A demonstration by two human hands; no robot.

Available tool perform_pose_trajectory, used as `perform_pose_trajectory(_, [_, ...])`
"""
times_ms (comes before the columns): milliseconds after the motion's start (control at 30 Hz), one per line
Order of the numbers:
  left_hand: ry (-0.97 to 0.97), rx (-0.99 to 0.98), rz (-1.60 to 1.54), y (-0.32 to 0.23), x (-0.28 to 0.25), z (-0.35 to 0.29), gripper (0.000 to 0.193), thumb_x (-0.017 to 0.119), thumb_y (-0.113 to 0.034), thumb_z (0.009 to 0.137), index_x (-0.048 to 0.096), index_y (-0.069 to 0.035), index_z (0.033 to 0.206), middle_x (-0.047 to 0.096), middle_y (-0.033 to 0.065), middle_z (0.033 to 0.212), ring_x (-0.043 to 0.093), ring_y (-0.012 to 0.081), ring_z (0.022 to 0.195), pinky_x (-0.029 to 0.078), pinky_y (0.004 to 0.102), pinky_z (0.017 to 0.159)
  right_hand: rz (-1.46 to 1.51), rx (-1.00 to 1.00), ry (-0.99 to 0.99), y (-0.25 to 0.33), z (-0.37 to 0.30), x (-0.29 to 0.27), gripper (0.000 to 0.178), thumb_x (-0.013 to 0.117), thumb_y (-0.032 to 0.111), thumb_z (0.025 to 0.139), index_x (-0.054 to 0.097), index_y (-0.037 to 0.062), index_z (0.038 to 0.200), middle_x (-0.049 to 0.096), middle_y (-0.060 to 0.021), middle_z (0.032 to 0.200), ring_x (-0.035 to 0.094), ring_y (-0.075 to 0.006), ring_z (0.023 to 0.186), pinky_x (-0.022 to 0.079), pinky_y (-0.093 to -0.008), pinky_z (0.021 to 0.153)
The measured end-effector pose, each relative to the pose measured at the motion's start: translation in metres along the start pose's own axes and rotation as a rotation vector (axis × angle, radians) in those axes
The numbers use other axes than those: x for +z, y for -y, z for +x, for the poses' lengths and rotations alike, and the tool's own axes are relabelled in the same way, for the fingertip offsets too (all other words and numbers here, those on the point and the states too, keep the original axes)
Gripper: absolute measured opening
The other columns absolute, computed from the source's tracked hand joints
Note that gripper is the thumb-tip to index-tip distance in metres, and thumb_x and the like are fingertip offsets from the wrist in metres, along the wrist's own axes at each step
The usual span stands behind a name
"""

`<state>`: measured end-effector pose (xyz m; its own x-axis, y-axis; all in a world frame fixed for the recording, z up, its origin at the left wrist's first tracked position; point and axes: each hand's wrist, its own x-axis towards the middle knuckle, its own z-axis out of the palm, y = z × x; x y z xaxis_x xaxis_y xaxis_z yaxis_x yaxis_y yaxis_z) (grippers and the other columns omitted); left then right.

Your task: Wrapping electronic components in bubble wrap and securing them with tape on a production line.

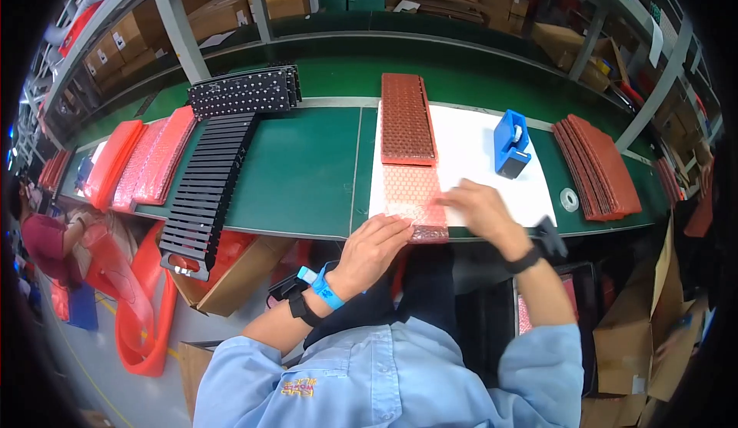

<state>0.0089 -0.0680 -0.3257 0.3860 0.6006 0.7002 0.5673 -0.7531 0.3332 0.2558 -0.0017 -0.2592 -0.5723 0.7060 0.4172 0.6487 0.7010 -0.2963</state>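
A pink bubble-wrap bag (411,186) lies in front of me, its near end at the table's front edge. On its upper part rests a darker, filled red bubble-wrap pack (403,117); I cannot tell whether the two are joined. My left hand (375,247) lies with fingers stretched flat over the bag's near left side. At the bag's right edge, my right hand (483,211) has its fingers pinched together; what they hold, if anything, is too small to make out. A blue tape dispenser (510,144) stands on the white sheet (469,140) beyond my right hand.
Stacked red bubble-wrap packs (600,168) and a tape roll (569,200) lie at the right. To the left are a black slotted rack (206,178), black dotted boards (242,94) and pink packs (165,155). Open cardboard boxes (238,274) stand below the table edge.
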Motion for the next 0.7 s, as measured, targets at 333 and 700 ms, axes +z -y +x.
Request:
perform_pose_trajectory(333, [1.317,-0.084,-0.406,-0.013,-0.028,-0.034,0.017,0.062,-0.022,0.087,0.068,-0.007,0.092,0.068,0.0125,0.1,0.064,0.0362,0.098,0.051,0.0498,0.081,-0.208,0.07,-0.112,-0.022,-0.033,-0.054,0.021,0.072,0.012,0.082,0.072,0.0103,0.103,0.064,-0.0072,0.112,0.063,-0.0239,0.098,0.046,-0.0346,0.088])
perform_pose_trajectory(700, [0.318,-0.031,-0.013,0.105,-0.007,0.161,0.028,0.079,-0.024,0.08,0.065,0.0,0.085,0.052,0.0174,0.134,0.055,0.0347,0.119,0.048,0.0383,0.098,0.296,0.073,-0.162,-0.081,0.081,0.011,0.013,0.068,0.012,0.086,0.065,0.0036,0.095,0.064,-0.0119,0.105,0.064,-0.0285,0.087,0.051,-0.0389,0.075])
